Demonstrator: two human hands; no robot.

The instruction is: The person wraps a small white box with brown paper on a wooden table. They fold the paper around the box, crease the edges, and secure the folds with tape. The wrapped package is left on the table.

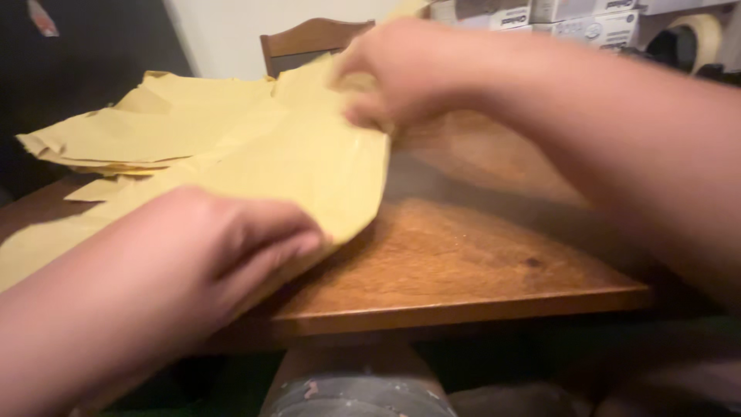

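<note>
- Yellow paper point(309, 166) lies across the left part of a brown wooden table point(463, 262), a large sheet with its near right corner hanging close to the table's front edge.
- Left hand point(224, 247) presses down on the near edge of the sheet, fingers curled together and flat against the paper, just by that corner.
- Right hand point(397, 73) reaches in from the right and pinches the far edge of the same sheet between thumb and fingers, lifting that part slightly off the wood.
- Both hands are blurred, so the exact finger positions are hard to read.
- More yellow sheets point(147, 135) sit in a loose stack at the back left of the table, touching or lying under the big sheet.
- Behind the table stands a wooden chair point(312, 38), only its backrest showing.
- White boxes point(571, 19) are lined up at the top right, with a roll of tape point(698, 38) just beside them.
</note>
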